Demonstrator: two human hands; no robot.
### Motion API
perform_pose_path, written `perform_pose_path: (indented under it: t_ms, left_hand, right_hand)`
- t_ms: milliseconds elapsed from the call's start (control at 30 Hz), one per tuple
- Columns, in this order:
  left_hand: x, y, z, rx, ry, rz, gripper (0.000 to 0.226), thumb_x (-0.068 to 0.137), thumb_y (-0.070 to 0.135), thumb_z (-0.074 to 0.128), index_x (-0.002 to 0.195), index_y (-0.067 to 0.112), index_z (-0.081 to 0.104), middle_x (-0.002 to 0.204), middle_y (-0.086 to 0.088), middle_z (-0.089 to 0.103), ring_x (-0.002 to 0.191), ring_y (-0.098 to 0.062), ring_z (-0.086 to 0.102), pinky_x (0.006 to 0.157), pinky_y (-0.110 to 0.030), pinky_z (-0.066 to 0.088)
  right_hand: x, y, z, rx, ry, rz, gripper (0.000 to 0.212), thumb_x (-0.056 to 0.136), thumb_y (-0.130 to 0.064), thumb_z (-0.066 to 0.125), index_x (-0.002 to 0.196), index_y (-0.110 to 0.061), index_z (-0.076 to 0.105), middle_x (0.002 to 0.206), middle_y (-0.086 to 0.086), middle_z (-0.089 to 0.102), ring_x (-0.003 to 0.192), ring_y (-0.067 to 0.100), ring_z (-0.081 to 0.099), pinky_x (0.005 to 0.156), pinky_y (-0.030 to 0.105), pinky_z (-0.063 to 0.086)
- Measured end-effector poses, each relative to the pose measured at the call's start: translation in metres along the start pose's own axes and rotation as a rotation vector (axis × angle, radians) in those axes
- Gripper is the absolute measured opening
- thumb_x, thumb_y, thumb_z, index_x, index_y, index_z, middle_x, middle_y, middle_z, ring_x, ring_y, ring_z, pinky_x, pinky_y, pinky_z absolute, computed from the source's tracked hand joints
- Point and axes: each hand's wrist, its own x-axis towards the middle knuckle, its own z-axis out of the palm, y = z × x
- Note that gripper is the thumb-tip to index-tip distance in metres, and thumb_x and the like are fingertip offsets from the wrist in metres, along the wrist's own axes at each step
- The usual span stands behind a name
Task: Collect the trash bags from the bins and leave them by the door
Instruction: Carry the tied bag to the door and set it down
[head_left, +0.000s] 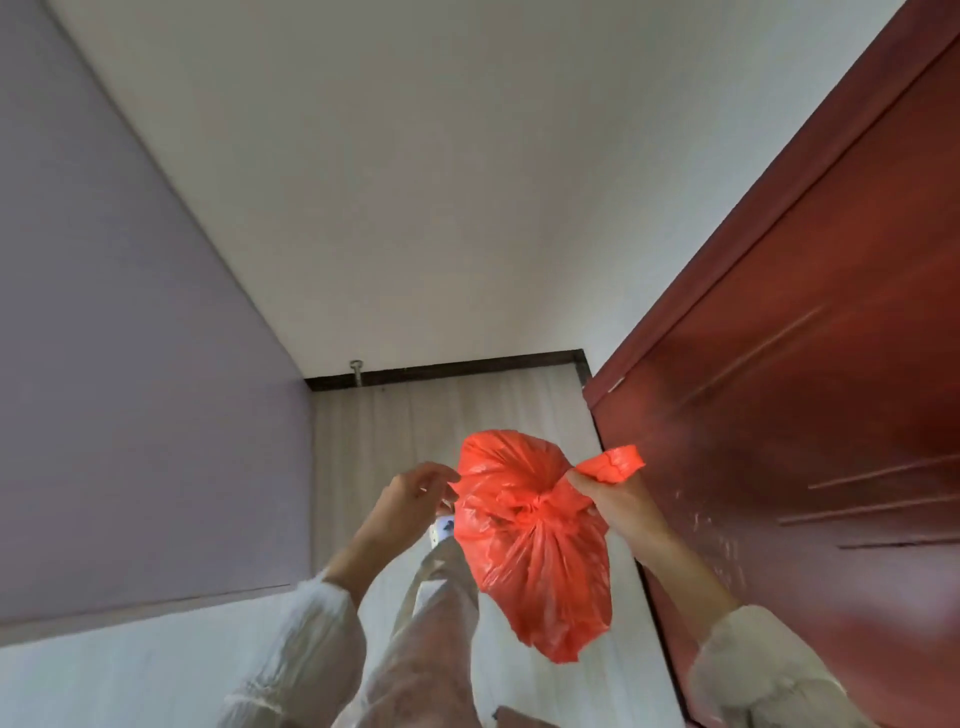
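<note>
Both hands are working at the knot: the right hand (613, 501) is pinching one tail of the red trash bag (530, 540), which is hanging between them beside the door (810, 415), while the left hand (410, 499) is pinching the opposite tail.

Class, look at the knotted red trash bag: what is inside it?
The red trash bag is tied at a knot and opaque, so its contents are hidden. Only its bulging shape shows. The right hand grips one tail; the left hand pinches the other.
</note>
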Motion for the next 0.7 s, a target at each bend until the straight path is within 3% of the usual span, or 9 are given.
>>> perform_pose_path:
  t_ms: [100,200,267,333,433,500,533,600,700]
  left_hand:
    - [0.080,0.023,0.003,0.001,-0.023,-0.067,0.026,0.092,-0.003,0.034,0.089,0.010,0.056,0.069,-0.001,0.057,0.045,0.006,0.055,0.045,-0.005,0.038]
    - [0.152,0.040,0.008,0.051,-0.052,-0.145,0.026,0.092,-0.002,0.033,0.094,0.008,0.057,0.069,-0.003,0.056,0.047,-0.001,0.055,0.041,-0.005,0.037]
    - [0.191,0.046,0.012,0.095,-0.068,-0.176,0.025,0.092,0.001,0.034,0.089,0.012,0.057,0.070,-0.003,0.058,0.053,-0.005,0.055,0.041,-0.006,0.037]
    - [0.228,0.044,0.020,0.140,-0.094,-0.186,0.024,0.093,0.006,0.035,0.088,0.015,0.057,0.072,-0.002,0.060,0.059,-0.011,0.056,0.044,-0.008,0.040]
    - [0.275,0.034,0.033,0.182,-0.075,-0.207,0.023,0.094,0.010,0.038,0.099,0.010,0.060,0.081,-0.006,0.062,0.066,-0.018,0.058,0.053,-0.013,0.042]
    - [0.303,0.019,0.045,0.172,-0.030,-0.237,0.023,0.094,0.010,0.038,0.105,0.006,0.058,0.086,-0.010,0.063,0.066,-0.016,0.057,0.051,-0.008,0.042]
    - [0.319,0.007,0.053,0.156,-0.007,-0.253,0.023,0.094,0.009,0.039,0.106,0.006,0.058,0.086,-0.011,0.062,0.065,-0.015,0.056,0.049,-0.005,0.042]
    - [0.347,-0.018,0.070,0.113,0.021,-0.300,0.021,0.093,0.008,0.039,0.103,0.010,0.057,0.080,-0.006,0.061,0.065,-0.016,0.056,0.049,-0.005,0.041]
    - [0.389,-0.058,0.103,0.081,0.023,-0.364,0.019,0.093,0.009,0.039,0.099,0.017,0.055,0.075,0.002,0.059,0.065,-0.014,0.057,0.057,-0.017,0.044]
  right_hand:
    - [0.074,-0.026,-0.004,-0.019,0.008,0.084,0.018,0.082,-0.011,0.065,0.070,-0.021,0.057,0.081,0.006,0.061,0.072,0.017,0.059,0.071,0.031,0.054]
    - [0.141,-0.044,-0.013,-0.023,0.030,0.189,0.007,0.080,-0.013,0.066,0.083,-0.011,0.060,0.089,0.011,0.058,0.082,0.023,0.059,0.080,0.043,0.056]
    - [0.181,-0.051,-0.016,0.027,0.035,0.254,0.017,0.083,-0.012,0.064,0.097,-0.011,0.055,0.088,0.008,0.055,0.084,0.023,0.057,0.066,0.031,0.057]
    - [0.227,-0.052,-0.016,0.086,0.063,0.314,0.011,0.084,-0.010,0.063,0.084,-0.010,0.052,0.081,0.005,0.053,0.073,0.020,0.056,0.050,0.023,0.052]
    - [0.294,-0.048,-0.009,0.194,0.079,0.390,0.023,0.086,-0.005,0.060,0.068,-0.014,0.049,0.070,0.003,0.050,0.061,0.012,0.050,0.065,0.030,0.053]
    - [0.343,-0.037,-0.004,0.221,0.088,0.421,0.007,0.087,-0.004,0.057,0.080,-0.004,0.056,0.070,0.003,0.050,0.062,0.011,0.049,0.082,0.037,0.050]
    - [0.371,-0.030,-0.001,0.240,0.084,0.429,0.010,0.088,-0.005,0.057,0.095,0.003,0.059,0.072,0.003,0.051,0.063,0.012,0.050,0.084,0.038,0.048]
    - [0.421,-0.012,0.007,0.245,0.054,0.441,0.034,0.088,-0.007,0.058,0.119,0.006,0.052,0.091,0.010,0.061,0.073,0.017,0.057,0.082,0.033,0.048]
    - [0.491,0.017,0.019,0.211,0.038,0.462,0.033,0.089,-0.011,0.057,0.119,0.000,0.049,0.121,0.017,0.056,0.104,0.026,0.059,0.081,0.032,0.049]
